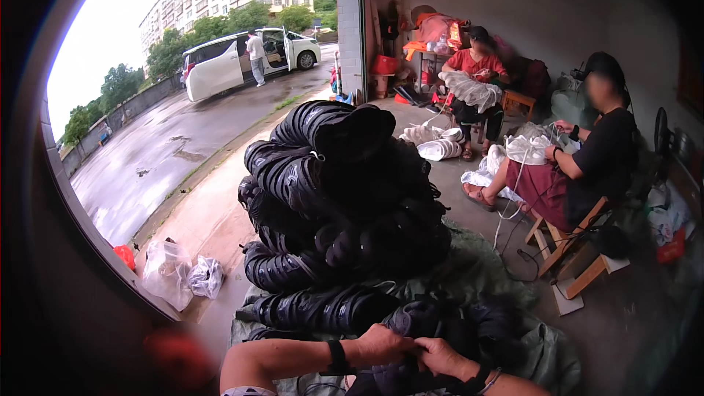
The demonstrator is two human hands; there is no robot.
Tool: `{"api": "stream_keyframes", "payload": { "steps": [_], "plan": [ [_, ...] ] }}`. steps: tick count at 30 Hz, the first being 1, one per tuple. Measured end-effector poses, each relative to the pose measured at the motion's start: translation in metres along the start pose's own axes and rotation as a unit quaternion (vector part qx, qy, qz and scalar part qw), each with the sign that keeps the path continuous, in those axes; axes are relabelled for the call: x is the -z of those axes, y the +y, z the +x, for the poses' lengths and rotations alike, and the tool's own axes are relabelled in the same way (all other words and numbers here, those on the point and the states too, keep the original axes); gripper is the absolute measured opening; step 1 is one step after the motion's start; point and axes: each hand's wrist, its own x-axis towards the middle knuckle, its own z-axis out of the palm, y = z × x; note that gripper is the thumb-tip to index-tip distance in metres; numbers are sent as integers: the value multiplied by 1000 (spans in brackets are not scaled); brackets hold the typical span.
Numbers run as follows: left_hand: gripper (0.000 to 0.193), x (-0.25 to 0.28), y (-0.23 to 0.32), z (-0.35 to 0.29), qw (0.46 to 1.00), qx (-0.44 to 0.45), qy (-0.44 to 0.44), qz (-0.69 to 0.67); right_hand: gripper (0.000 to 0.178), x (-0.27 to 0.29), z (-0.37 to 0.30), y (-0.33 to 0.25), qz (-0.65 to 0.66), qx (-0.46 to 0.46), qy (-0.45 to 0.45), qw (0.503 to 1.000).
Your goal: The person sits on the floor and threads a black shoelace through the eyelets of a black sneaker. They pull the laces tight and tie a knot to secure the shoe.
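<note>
My left hand [383, 345] and my right hand [442, 358] meet at the bottom centre, thumbs and fingers pinched together. What they pinch is too small to make out. Directly around them lie dark shoe uppers [412, 318], some under my wrists. A long roll of nested black uppers [315, 311] rests just beyond my left hand. Farther on rises a tall pile of similar black rolls [293, 177], stacked crosswise; its shadowed right side shows little detail.
A green tarp [546, 348] spreads under the pile. At right, a person in black [605, 143] and another in red [477, 66] sit handling white pieces. White plastic bags [167, 275] lie by the doorway at left. Outside, someone stands beside a white van [216, 77].
</note>
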Motion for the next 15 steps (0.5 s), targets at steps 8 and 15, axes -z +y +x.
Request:
{"api": "stream_keyframes", "payload": {
  "steps": [8, 15],
  "plan": [
    [24, -29, -21, -21, 987, -82, 136, 0, 18, 26, 27, -35, -204, 33, -170, 964],
    [22, -34, -21, -22, 980, -87, 177, -33, 16, 12, 29, -6, -404, 261, -51, 875]
  ]
}}
